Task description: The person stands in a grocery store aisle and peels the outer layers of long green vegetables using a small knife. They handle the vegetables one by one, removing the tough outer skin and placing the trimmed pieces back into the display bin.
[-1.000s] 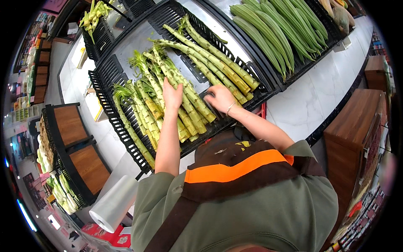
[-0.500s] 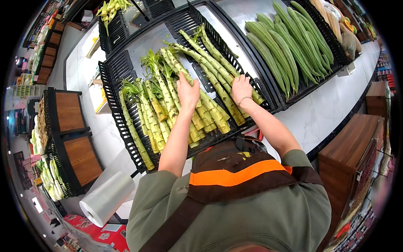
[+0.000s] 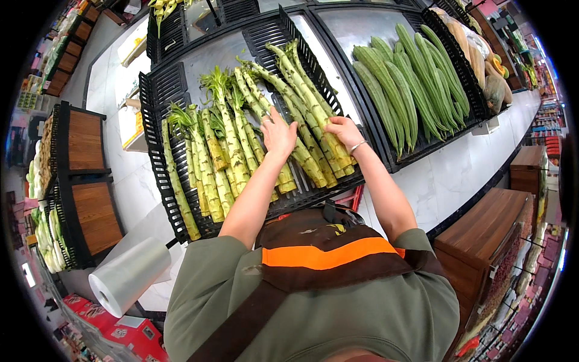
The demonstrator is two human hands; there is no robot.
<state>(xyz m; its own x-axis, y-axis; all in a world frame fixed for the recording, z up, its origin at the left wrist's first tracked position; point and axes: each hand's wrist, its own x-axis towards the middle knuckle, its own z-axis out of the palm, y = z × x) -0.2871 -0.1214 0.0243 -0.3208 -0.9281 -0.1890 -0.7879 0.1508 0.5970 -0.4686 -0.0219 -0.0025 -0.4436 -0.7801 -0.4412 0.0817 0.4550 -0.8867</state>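
Celtuce stalks (image 3: 212,172), thick, pale green and some with leafy tops, lie side by side in a black slatted crate (image 3: 158,154). My left hand (image 3: 279,135) rests against the stalks in the middle, fingers stretched forward and thumb apart. Beneath it, the stalks' middle parts are hidden. Farther right, my right hand (image 3: 346,131) has its fingers curled round the outer side of the right-hand bunch of celtuce (image 3: 310,111). A bracelet circles my right wrist. Between my hands, several stalks lie close together with their cut ends toward me.
Ridged green gourds (image 3: 416,90) fill the neighbouring crate on the right. A plastic bag roll (image 3: 129,277) hangs at the lower left. Wooden stands (image 3: 482,232) are at the right, and wood-fronted vegetable shelves (image 3: 96,211) at the left. Okra-like pods (image 3: 164,9) lie at the far left.
Stalks from the middle now lie closer to the right-hand bunch, narrowing the gap between them. My left hand has shifted right; my right hand has turned inward against the bunch. The view shifted slightly.
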